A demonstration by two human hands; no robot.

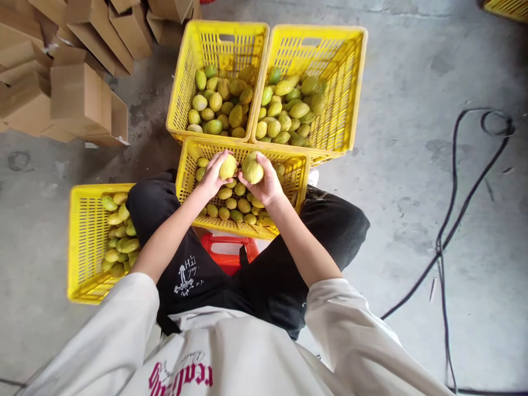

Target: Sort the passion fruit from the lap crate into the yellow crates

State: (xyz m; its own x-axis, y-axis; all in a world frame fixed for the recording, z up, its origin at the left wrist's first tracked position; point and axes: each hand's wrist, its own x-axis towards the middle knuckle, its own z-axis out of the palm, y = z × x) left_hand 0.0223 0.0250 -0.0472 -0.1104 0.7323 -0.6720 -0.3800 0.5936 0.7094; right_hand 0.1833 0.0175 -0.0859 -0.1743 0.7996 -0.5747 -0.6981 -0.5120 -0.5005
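Note:
My left hand (211, 177) is closed around a yellow lemon (228, 167), the fingers along its side. A second lemon (252, 169), yellow-green, is gripped in my right hand (268, 184), with the thumb near its top. Both hands are close together above the near yellow crate (305, 176), which stands between my knees. Inside that crate lie many green-yellow lemons (243, 206), partly hidden by my hands and forearms.
Two yellow crates of fruit, a left one (175, 99) and a right one (357, 93), stand beyond the near crate. Another crate (74, 247) is beside my left leg. Cardboard boxes (80, 99) are at upper left, a black cable (454, 220) on the right floor, a red stool (225, 264) below me.

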